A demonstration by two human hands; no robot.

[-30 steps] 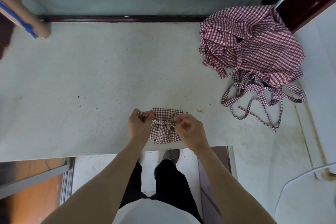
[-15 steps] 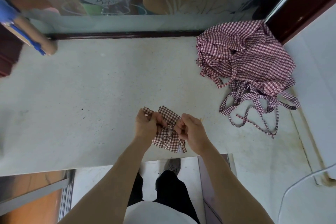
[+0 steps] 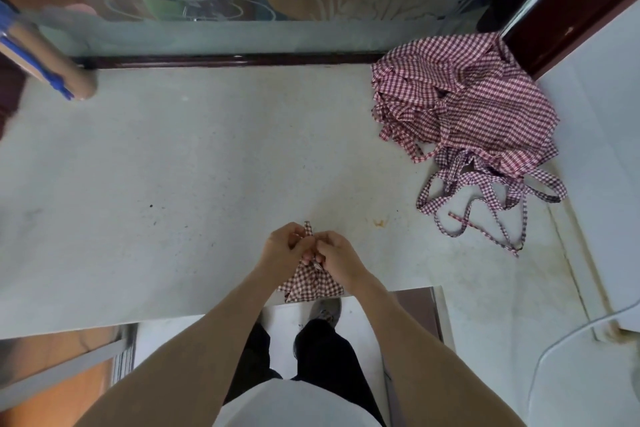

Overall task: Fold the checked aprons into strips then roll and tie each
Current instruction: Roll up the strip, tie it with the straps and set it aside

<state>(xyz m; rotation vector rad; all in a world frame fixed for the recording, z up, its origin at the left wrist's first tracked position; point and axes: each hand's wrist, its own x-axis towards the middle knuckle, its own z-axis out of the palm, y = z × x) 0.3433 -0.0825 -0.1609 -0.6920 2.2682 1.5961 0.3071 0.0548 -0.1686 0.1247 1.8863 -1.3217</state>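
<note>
Both forearms reach forward; left hand (image 3: 282, 250) and right hand (image 3: 336, 258) close together, fingers curled, pinching.

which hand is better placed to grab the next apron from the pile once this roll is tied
Right. The heap of red-and-white checked aprons lies far right on the pale countertop, nearer the right hand than the left hand.

A restaurant or shop counter, likely — stone worktop (image 3: 173, 184), heaped checked aprons (image 3: 478, 107).
</note>
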